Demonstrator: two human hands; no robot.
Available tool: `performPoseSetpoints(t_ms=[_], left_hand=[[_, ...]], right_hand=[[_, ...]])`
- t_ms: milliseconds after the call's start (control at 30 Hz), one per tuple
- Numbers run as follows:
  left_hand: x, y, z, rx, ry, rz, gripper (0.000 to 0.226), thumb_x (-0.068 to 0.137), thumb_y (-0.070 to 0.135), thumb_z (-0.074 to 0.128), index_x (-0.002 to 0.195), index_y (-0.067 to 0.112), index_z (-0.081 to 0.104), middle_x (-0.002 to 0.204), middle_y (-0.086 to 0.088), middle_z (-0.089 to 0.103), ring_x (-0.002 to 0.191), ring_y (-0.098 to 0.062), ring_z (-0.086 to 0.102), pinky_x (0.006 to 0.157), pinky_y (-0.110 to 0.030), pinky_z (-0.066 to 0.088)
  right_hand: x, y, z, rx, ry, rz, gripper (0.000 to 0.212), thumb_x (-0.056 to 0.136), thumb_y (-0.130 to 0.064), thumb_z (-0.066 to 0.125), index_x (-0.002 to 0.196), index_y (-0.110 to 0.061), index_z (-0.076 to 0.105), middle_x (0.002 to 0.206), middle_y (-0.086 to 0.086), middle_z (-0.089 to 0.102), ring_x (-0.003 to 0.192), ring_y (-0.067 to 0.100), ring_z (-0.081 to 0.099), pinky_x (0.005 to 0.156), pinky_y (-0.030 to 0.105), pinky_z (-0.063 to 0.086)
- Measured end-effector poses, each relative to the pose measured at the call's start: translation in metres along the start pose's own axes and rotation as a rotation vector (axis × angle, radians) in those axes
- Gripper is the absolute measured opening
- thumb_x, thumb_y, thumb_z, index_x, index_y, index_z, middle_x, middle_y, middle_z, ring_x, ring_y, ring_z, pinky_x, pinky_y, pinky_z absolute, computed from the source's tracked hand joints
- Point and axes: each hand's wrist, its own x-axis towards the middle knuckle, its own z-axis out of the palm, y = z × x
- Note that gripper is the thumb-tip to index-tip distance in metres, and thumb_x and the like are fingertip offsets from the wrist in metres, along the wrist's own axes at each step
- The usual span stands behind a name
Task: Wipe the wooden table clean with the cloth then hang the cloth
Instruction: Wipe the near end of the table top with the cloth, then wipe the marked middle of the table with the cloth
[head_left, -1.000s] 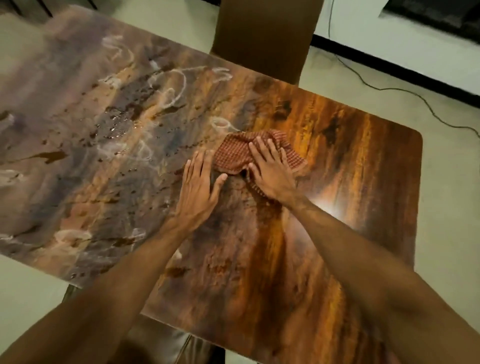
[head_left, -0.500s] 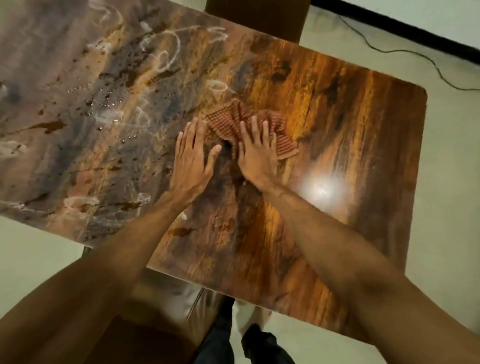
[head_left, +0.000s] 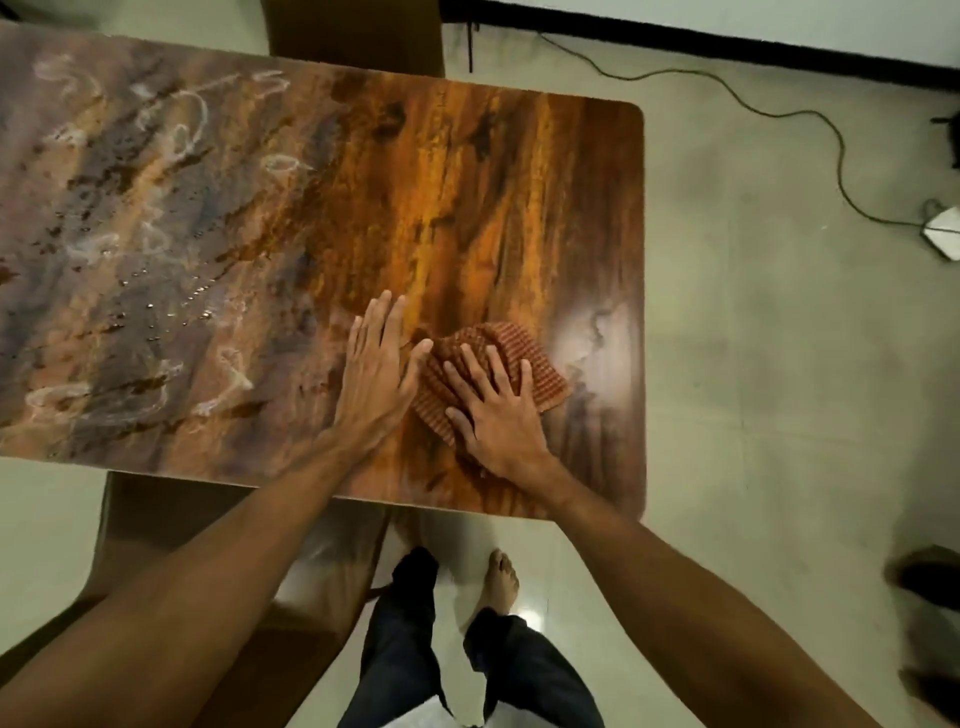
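While the right hand presses the checked cloth flat near the counter's near-right corner, fingers straight and spread, the left hand lies flat just beside it, fingers straight. Step: wiping. White smears at left unwiped; next stroke probably leftward across them.

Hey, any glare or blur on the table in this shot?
Head view: a bright glare patch sits on the table just right of the cloth; the wide-angle lens bows the table's edges; white smears at left look slightly soft.
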Motion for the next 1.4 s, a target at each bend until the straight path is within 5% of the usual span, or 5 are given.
performPoseSetpoints(t_ms=[200,367,567,1167,1400], left_hand=[[-0.043,0.054,0.028,-0.027,-0.070,0.054,0.066,0.105,0.050,0.031,0.160,0.016,0.019,0.169,-0.005,0.013,0.157,-0.020,0.009,0.125,-0.027,-0.010],[-0.049,0.087,0.048,-0.032,-0.114,0.100,0.066,0.105,0.048,0.031,0.160,0.014,0.019,0.169,-0.007,0.013,0.157,-0.018,0.007,0.128,-0.036,-0.003],[-0.033,0.098,0.063,-0.018,-0.119,0.158,0.066,0.106,0.050,0.028,0.160,0.013,0.020,0.168,-0.009,0.016,0.157,-0.019,0.010,0.128,-0.038,0.001],[0.153,0.096,0.106,-0.007,-0.138,0.223,0.065,0.107,0.048,0.035,0.161,0.014,0.018,0.170,-0.007,0.011,0.157,-0.018,0.005,0.128,-0.042,0.004],[0.143,0.101,0.098,-0.006,-0.139,0.235,0.066,0.107,0.048,0.034,0.161,0.014,0.018,0.170,-0.008,0.011,0.157,-0.018,0.005,0.128,-0.040,0.002]], right_hand=[[-0.055,0.076,-0.013,0.074,0.058,0.418,0.063,0.110,-0.049,0.019,0.167,-0.024,0.007,0.175,0.006,-0.001,0.161,0.032,-0.005,0.129,0.056,0.005],[-0.109,0.060,0.007,0.150,0.027,0.156,0.061,0.111,-0.045,0.020,0.167,-0.022,0.009,0.175,0.001,0.003,0.162,0.023,-0.003,0.130,0.051,0.009],[-0.036,0.112,-0.030,0.200,0.079,0.427,0.065,0.111,-0.036,0.031,0.166,-0.013,0.004,0.175,0.010,-0.003,0.161,0.029,-0.009,0.131,0.049,0.003],[0.149,0.235,-0.071,0.128,0.151,0.433,0.063,0.111,-0.037,0.027,0.166,-0.010,0.009,0.174,0.012,0.001,0.161,0.031,-0.002,0.131,0.049,0.008],[0.084,0.205,-0.047,0.115,0.218,0.393,0.061,0.112,-0.037,0.025,0.165,-0.010,0.013,0.174,0.012,0.006,0.162,0.029,0.002,0.131,0.046,0.012]])
